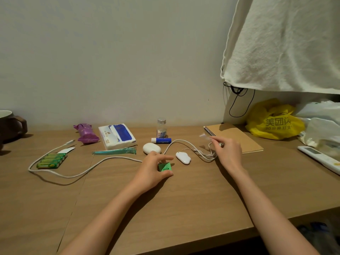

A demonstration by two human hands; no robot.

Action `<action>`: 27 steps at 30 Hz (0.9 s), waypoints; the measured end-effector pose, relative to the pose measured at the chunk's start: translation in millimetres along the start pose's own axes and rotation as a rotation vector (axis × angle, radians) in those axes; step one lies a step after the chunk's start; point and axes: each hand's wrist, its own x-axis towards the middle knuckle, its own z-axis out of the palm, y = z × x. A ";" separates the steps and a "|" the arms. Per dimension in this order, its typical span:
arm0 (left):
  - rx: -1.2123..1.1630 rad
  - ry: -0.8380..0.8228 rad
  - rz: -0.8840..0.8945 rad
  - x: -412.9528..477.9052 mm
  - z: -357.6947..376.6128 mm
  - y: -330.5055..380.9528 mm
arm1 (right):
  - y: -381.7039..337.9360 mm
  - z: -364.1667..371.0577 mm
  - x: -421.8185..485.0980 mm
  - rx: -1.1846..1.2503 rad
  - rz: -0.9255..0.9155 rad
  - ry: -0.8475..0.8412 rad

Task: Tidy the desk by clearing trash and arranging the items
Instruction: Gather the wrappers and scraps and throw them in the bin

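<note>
Green wrapper (pixel 165 167) in grip of left hand (pixel 152 169)

Home desk (pixel 165 199), tissues (pixel 117 137), mug (pixel 9 124)

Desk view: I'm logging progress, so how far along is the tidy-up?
Early stage; nothing looks arranged yet. In hand: the left hand grips a green packet, and the right hand pinches what looks like a clear wrapper beside the notebook. Left: the white cable sprawls across the desk, and batteries, teal plastic strip and purple packet lie scattered.
</note>
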 end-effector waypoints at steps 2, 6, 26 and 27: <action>-0.058 0.017 -0.019 0.1 -0.9 -1.6 | 0.2 -1.3 -0.4 0.079 0.012 0.014; -0.178 0.057 -0.077 -0.9 -7.6 -0.7 | -9.3 -8.7 -6.3 0.193 -0.004 0.009; -0.596 0.408 -0.090 -166.1 -117.1 22.2 | -178.6 -60.9 -127.8 0.677 -0.371 -0.332; -0.578 0.423 -0.099 -180.5 -122.7 19.6 | -187.7 -58.1 -136.6 0.702 -0.386 -0.356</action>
